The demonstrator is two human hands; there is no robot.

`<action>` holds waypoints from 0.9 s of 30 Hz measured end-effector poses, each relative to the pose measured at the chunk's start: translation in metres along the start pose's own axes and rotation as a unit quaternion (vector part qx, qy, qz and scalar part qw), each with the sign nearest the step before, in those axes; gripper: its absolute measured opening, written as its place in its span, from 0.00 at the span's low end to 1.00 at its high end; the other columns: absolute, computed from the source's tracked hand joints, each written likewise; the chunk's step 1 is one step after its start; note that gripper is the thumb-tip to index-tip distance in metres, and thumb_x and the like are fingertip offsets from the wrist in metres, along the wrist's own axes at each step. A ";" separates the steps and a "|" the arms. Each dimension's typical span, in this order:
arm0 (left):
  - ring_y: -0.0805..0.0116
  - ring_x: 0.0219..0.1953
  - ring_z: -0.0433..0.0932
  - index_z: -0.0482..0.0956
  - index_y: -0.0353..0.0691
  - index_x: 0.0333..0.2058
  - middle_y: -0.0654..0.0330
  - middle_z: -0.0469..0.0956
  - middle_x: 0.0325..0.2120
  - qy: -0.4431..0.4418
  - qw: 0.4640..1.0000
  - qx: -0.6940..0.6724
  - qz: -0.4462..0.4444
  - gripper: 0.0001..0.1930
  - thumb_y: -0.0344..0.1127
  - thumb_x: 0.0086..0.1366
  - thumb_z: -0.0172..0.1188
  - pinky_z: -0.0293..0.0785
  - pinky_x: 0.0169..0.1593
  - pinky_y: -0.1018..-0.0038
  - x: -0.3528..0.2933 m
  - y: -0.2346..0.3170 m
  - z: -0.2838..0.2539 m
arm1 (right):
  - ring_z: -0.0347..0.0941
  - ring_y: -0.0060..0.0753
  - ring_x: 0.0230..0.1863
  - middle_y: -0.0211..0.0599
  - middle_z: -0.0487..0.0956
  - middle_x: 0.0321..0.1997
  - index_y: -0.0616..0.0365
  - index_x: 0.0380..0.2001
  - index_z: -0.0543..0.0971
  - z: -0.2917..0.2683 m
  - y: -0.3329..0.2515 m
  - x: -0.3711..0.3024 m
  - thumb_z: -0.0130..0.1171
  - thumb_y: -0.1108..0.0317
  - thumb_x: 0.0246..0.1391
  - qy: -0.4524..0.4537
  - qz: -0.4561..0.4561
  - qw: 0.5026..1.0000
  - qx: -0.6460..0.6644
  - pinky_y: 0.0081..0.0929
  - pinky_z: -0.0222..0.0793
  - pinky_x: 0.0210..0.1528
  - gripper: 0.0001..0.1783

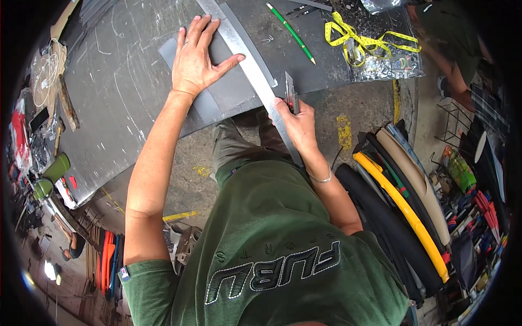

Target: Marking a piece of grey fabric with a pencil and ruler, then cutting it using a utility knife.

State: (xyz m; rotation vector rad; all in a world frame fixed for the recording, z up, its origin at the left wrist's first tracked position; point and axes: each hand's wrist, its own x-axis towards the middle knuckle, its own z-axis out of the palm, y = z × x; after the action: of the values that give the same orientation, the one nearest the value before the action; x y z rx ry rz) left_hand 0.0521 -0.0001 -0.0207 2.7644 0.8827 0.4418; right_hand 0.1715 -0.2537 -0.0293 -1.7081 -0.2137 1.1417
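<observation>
My left hand [198, 60] lies flat with fingers spread on a grey textured sheet [234, 89], and its thumb touches the edge of a long metal ruler [253, 73]. The ruler runs slantwise over the sheet and past the table's near edge toward my body. At that near end, my right hand [296, 124] is closed around a utility knife [290, 93], blade pointing away from me. The same hand also has its thumb on the ruler. Along the ruler's right side shows a narrow grey strip [251, 43].
On the scratched dark table [125, 81] lie a green pencil [291, 33], a yellow tape measure [375, 44] and a clear plastic bag [402, 70]. Fabric rolls [402, 209] stand at the right. A wooden stick [67, 103] lies at the left. Another person [454, 65] is at the far right.
</observation>
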 end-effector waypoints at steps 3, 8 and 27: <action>0.55 0.74 0.58 0.68 0.46 0.67 0.58 0.65 0.69 0.002 1.000 -0.001 0.001 0.49 0.70 0.52 0.70 0.47 0.77 0.47 0.000 -0.001 0.001 | 0.79 0.23 0.24 0.38 0.84 0.26 0.66 0.37 0.83 0.000 -0.001 0.000 0.66 0.60 0.64 0.001 0.007 1.000 -0.005 0.22 0.75 0.27 0.16; 0.54 0.73 0.60 0.71 0.42 0.64 0.55 0.68 0.66 0.011 1.000 0.016 0.011 0.50 0.74 0.52 0.67 0.50 0.76 0.47 0.001 -0.002 0.002 | 0.79 0.23 0.24 0.38 0.84 0.26 0.66 0.37 0.83 0.000 -0.002 0.000 0.66 0.59 0.63 -0.001 0.003 1.000 0.001 0.22 0.75 0.27 0.16; 0.53 0.75 0.57 0.69 0.43 0.66 0.55 0.65 0.69 -0.004 1.000 -0.005 -0.004 0.51 0.71 0.52 0.70 0.47 0.76 0.47 0.001 0.002 -0.004 | 0.74 0.18 0.23 0.29 0.80 0.22 0.64 0.32 0.83 0.001 0.003 0.000 0.66 0.61 0.62 0.020 -0.015 1.000 -0.018 0.24 0.71 0.29 0.15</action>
State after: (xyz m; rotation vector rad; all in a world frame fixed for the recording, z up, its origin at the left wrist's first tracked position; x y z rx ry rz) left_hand 0.0523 -0.0011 -0.0163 2.7505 0.8862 0.4320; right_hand 0.1696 -0.2545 -0.0313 -1.7514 -0.2356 1.0877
